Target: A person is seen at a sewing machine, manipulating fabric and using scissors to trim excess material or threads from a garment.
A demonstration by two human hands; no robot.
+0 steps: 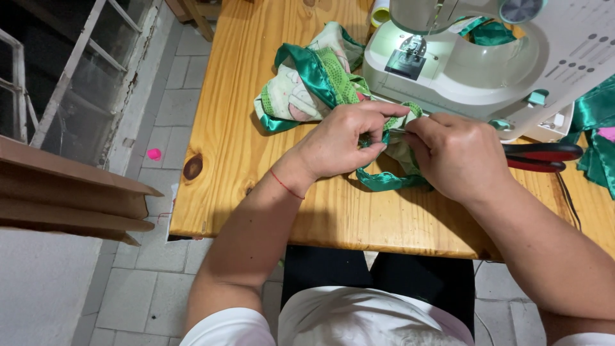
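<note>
Both your hands, left hand [343, 138] and right hand [455, 154], are pinching the green satin trim [391, 181], so keep it taut near the sewing machine [487, 64].

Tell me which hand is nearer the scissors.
Right. The right hand lies just beside the red-and-black scissors, close to their handles; the left hand is farther off, beyond the right hand, pinching the green fabric.

Fabric piece [314, 80]: green satin trim, pale printed cloth, bunched on wooden table before sewing machine. Near end, satin strap loop [387, 181], pinched between both hands at table's middle.
</note>
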